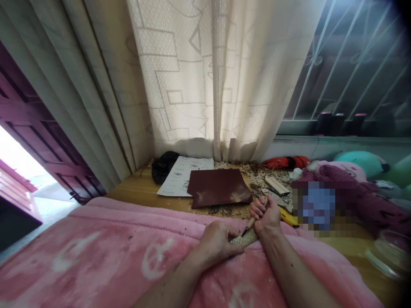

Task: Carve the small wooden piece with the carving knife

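Note:
Low in the middle of the view, my left hand (216, 241) is closed on a pale wood carving (245, 241) with a crosshatched, scale-like surface. Above it, my right hand (266, 215) wraps round the light handle of a carving tool (250, 223), whose dark metal tip points down and left at the carving. The tip appears to meet the surface, but I cannot tell how deep. Part of the carving is hidden by my left fingers. Both hands rest over the pink blanket (128, 248). Just right of my right hand lies a yellow utility knife (289, 217).
On the wooden table (128, 188) lie a dark red-brown sheet (220, 186), printed white paper (175, 179) and a black bag (163, 167). Wood shavings (247, 171) are scattered around a pale wooden block (276, 186). Plush toys (349, 179) and a glass bowl (390, 252) stand right.

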A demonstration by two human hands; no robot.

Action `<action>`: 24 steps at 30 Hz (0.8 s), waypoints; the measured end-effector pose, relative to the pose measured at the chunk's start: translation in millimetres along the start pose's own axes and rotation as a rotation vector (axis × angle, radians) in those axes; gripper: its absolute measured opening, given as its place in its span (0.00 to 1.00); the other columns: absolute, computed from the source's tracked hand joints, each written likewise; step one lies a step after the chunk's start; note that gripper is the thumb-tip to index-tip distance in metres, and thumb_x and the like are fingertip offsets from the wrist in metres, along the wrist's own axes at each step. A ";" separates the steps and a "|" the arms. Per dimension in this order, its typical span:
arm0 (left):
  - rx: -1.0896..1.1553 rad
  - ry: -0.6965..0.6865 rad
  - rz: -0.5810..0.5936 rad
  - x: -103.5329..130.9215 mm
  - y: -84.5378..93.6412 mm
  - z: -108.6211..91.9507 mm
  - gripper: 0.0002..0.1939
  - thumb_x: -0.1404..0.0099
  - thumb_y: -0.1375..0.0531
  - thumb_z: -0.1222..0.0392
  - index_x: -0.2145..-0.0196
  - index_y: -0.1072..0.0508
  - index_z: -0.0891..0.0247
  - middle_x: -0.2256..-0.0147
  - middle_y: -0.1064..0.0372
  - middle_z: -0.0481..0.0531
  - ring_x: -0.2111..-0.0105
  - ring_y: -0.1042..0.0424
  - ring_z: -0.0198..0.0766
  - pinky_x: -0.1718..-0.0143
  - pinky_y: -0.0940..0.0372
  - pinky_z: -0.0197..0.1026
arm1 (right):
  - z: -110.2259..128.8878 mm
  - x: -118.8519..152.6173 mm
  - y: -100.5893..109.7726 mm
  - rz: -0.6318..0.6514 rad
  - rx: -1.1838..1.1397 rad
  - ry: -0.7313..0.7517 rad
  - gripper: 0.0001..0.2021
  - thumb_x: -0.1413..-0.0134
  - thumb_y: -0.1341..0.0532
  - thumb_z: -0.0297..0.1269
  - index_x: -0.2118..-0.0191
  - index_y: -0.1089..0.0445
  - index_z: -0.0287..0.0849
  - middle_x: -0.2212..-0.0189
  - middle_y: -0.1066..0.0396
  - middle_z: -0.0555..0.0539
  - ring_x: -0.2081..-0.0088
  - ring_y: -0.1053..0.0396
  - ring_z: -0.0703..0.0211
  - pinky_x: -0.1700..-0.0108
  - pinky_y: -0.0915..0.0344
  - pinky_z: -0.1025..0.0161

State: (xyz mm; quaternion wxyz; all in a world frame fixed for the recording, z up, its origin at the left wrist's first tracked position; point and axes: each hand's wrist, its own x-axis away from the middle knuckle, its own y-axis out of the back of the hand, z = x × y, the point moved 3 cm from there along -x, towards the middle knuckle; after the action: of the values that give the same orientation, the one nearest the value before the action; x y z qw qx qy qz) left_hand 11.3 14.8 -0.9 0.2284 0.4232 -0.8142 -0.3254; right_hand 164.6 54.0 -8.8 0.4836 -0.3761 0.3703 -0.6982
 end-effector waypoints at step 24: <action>0.006 0.085 0.031 -1.0 0.0 0.7 0.11 0.55 0.37 0.54 0.73 0.24 0.62 0.81 0.41 0.42 0.77 0.43 0.30 0.77 0.57 0.34 | -8.5 11.1 -29.8 0.097 0.298 0.047 0.15 0.49 0.48 0.42 0.81 0.50 0.43 0.90 0.58 0.59 0.89 0.65 0.71 0.91 0.65 0.74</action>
State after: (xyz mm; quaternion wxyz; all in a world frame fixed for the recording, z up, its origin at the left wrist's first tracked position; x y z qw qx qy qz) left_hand 11.4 15.9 -1.5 0.2666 0.4246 -0.8111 -0.3012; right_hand 142.5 52.3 15.6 0.5585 -0.2653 0.2916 -0.7298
